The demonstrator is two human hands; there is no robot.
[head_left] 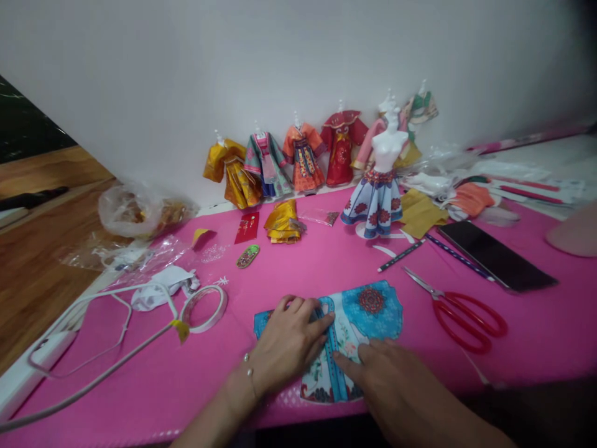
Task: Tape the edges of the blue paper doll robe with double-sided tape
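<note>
A small blue and white doll robe with floral print, dark blue front trim and a red medallion on one sleeve lies flat at the front of the pink table. My left hand, a beaded bracelet at its wrist, rests over the robe's left half and covers much of that sleeve. Its fingers lie stretched across the cloth towards the collar. My right hand touches the front trim with its extended index finger; the other fingers are bent and partly hidden. Neither hand visibly grips the cloth.
Red-handled scissors lie open at right, near a black phone and pens. A roll of tape and a white cable are at left. Several dressed doll forms stand along the wall, with a white mannequin in front.
</note>
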